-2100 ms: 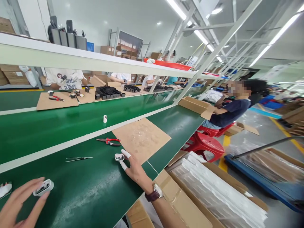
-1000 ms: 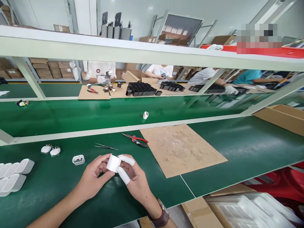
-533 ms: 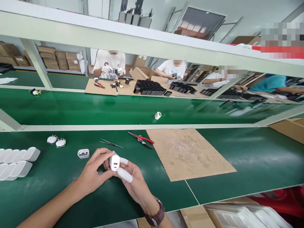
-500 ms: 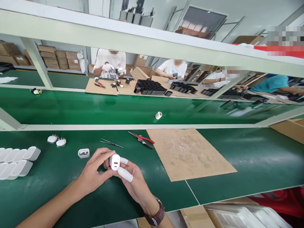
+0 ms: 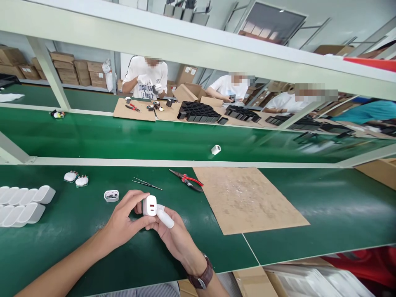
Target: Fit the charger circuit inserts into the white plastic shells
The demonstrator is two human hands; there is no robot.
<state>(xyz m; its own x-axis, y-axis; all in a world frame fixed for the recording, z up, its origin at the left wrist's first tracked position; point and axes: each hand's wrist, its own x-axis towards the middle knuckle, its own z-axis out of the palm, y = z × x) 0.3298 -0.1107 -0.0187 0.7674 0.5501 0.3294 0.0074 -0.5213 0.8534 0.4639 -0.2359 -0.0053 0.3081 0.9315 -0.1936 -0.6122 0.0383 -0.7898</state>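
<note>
A white USB charger with a red port and a smaller dark port is held above the green table, its port face turned toward me. My left hand grips it from the left between thumb and fingers. From the right, my right hand holds it too, with white finger cots on the thumb and another finger. Beyond the hands lie tweezers and long-nose pliers with red and black handles. An open white charger housing with parts inside stands left of the tweezers.
Rows of white housings stand at the left, near two small circuit boards. A cardboard sheet lies on the right. Another white charger sits beyond the frame rail. Co-workers handle black parts opposite.
The charger has turned slightly in my fingers, and the right-hand fingers have shifted a little on it. The whole view has moved slightly.
</note>
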